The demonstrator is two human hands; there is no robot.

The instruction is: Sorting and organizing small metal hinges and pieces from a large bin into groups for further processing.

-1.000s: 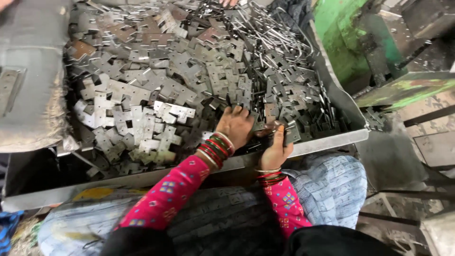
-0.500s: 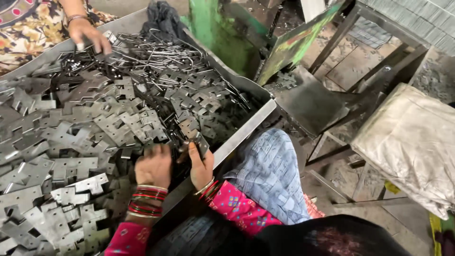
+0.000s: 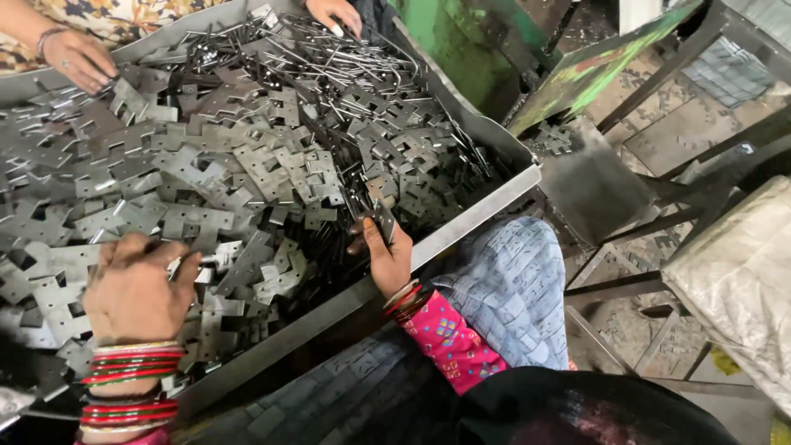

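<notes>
A big metal tray is heaped with flat grey hinge plates and, at its far end, thin bent metal pins. My left hand, bangles on the wrist, rests palm down on the plates at the near left, fingers curled over them. My right hand is at the tray's near right rim, fingers pinched on a small dark metal piece. Pink sleeves cover both forearms.
Another person's hands reach into the tray from the far side. A green machine and a slanted metal chute stand to the right. A dusty sack lies at far right over metal frames.
The view swung left and closer. My left hand slid left across the plates. My right hand stayed at the tray rim holding a piece.
</notes>
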